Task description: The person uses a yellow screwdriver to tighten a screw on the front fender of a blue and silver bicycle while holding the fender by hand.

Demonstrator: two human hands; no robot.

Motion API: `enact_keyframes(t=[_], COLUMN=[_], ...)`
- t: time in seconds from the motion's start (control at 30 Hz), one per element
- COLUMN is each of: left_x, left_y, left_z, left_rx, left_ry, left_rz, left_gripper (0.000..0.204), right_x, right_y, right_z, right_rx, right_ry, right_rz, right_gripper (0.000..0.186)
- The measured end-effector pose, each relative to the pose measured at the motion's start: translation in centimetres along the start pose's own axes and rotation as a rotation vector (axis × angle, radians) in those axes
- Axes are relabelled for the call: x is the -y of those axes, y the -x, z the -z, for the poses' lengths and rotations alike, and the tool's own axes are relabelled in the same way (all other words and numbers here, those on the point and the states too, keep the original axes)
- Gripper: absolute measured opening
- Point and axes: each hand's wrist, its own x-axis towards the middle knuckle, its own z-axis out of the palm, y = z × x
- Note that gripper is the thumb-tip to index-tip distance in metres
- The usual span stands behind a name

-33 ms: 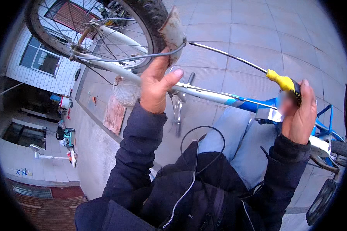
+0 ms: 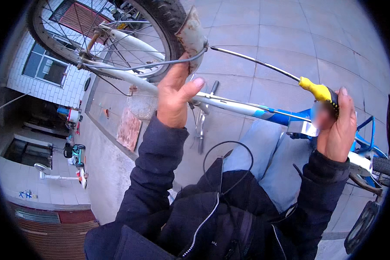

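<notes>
"Grey paving slabs (image 2: 286,26) spread to the far side, with a white-tiled wall (image 2: 18,80) at the far left. What stands out over them?"

"Part of a bicycle: a knobbly tyre (image 2: 171,19) at the far left, a rust-marked mudguard (image 2: 190,37) beside it, and a white-and-blue frame tube (image 2: 236,107) running right from there."

"And the screwdriver (image 2: 310,88)?"

"It lies beyond that tube, on its far side. Its long axis slants from the yellow-and-black handle at the right, nearer the body, to the tip at the left, farther away. The tip ends at the mudguard's right edge, by the end of a grey cable (image 2: 136,68); I can't tell whether it is seated in anything."

"Which hand is nearer the tip?"

"The left hand (image 2: 173,93), just to the near left of it. Its thumb stands apart, pointing right; the other fingers go up behind the mudguard, next to the tyre, so I can't tell what their ends press on."

"The right hand (image 2: 339,134)?"

"At the opposite end, well apart from the tip. Its fingers lie close together, curved round the handle's black butt; a blurred patch covers the inner side, so the thumb's place is unclear."
</notes>
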Motion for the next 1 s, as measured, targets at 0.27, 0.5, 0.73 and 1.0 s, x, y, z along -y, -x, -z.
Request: enact_keyframes(t=[0.27, 0.5, 0.73, 1.0], left_x=[0.2, 1.1, 1.2, 1.1], left_y=[-0.5, -0.2, -0.2, -0.2], left_z=[0.0, 0.3, 0.8, 0.7], left_rx=[-0.114, -0.117, -0.066, -0.071], left_ry=[0.246, 0.217, 0.239, 0.211], left_rz=[0.039, -0.031, -0.043, -0.033], left_gripper=[0.048, 0.048, 0.048, 0.049], right_x=[-0.1, -0.1, -0.3, -0.3], right_y=[-0.1, -0.1, -0.3, -0.1], right_z=[-0.1, 0.3, 1.0, 0.6], right_rx=[0.009, 0.041, 0.114, 0.058], right_ry=[-0.022, 0.018, -0.031, -0.035], right_rz=[0.008, -0.022, -0.034, -0.036], right_gripper=[0.031, 0.032, 0.033, 0.033])
